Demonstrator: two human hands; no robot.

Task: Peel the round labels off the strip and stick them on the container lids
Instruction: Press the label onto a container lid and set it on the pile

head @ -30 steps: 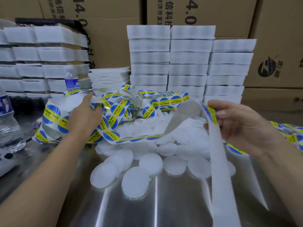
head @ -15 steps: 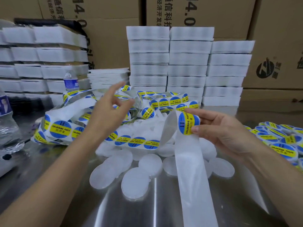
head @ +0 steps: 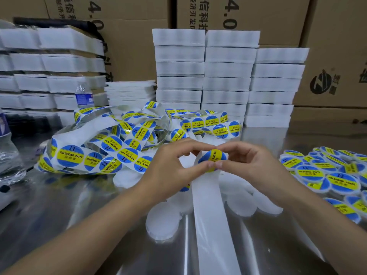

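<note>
Round blue-and-yellow paper label [head: 213, 159]: held at centre, yellow band running 12 to 6. Your left hand [head: 174, 165] and right hand [head: 256, 165] each pinch its edge, thumb against forefinger. White paper backing strip [head: 214, 225]: long axis toward 6. Plain white round lids [head: 161, 223]: 7 o'clock, beneath.

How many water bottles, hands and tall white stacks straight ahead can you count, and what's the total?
Water bottles: 2
Hands, left hand and right hand, both at the round label: 2
Tall white stacks: 3
Total: 7
</note>
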